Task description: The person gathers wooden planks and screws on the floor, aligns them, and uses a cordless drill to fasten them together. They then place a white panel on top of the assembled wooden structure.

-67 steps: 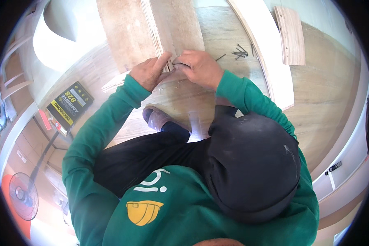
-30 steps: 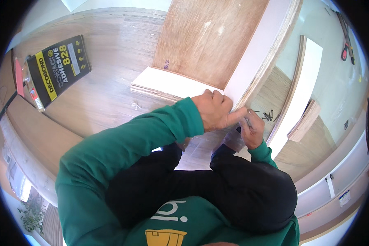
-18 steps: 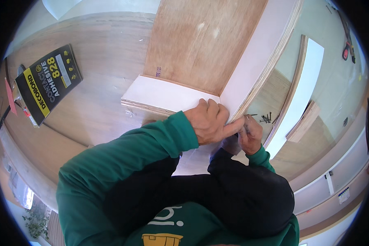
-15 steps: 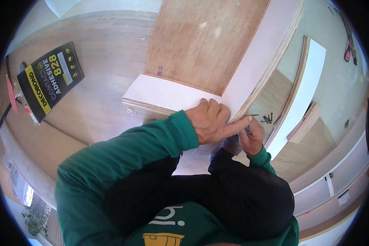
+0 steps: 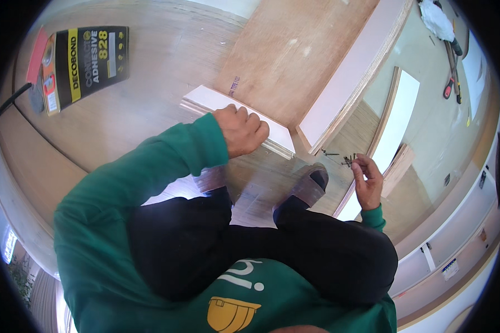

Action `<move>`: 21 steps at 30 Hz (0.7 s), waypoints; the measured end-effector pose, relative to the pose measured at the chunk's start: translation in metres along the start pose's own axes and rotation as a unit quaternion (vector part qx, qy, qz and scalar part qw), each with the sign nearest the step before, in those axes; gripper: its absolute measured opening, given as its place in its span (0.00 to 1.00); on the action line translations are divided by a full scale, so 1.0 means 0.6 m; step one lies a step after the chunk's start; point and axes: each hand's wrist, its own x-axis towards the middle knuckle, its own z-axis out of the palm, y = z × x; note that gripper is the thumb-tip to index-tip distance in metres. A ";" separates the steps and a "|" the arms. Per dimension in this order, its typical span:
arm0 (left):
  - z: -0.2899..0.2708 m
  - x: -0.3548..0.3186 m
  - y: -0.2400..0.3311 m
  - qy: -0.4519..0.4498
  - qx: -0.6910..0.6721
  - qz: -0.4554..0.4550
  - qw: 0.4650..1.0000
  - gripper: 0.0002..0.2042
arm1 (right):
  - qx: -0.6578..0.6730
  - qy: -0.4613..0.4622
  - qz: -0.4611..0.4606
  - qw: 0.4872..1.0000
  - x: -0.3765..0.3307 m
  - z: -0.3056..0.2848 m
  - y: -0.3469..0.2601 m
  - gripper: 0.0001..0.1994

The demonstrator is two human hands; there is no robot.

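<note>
Board (image 5: pixel 278 132) lies under left hand (image 5: pixel 241 131), fingers gripping its edge; screws (image 5: pixel 347 161) beside right hand (image 5: pixel 369 180), its grip unclear.

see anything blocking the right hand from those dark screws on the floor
Nothing visible: the right hand is right at the dark screws, though contact is unclear. The narrow white board lies to their right.

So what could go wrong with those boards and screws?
The short white-faced plywood board under the left hand has a gap at the corner by the long white-faced plywood board, so it might end up crooked. The loose screws by the right hand could scatter, or perhaps get underneath the right slipper nearby.
</note>
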 end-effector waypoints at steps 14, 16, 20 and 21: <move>-0.071 -0.038 0.012 0.109 0.027 -0.083 0.990 0.18 | -0.209 -0.087 -0.444 0.867 0.078 0.098 -0.322 0.26; -0.082 -0.026 0.022 0.155 0.043 -0.062 0.985 0.18 | -0.252 -0.051 -0.471 0.844 0.076 0.124 -0.308 0.26; -0.177 -0.026 0.013 0.255 0.083 -0.023 0.963 0.18 | -0.149 -0.027 -0.389 0.909 0.072 0.107 -0.288 0.24; -0.194 -0.062 0.014 0.324 0.042 -0.065 0.943 0.19 | -0.071 -0.028 -0.343 0.936 0.074 0.100 -0.293 0.24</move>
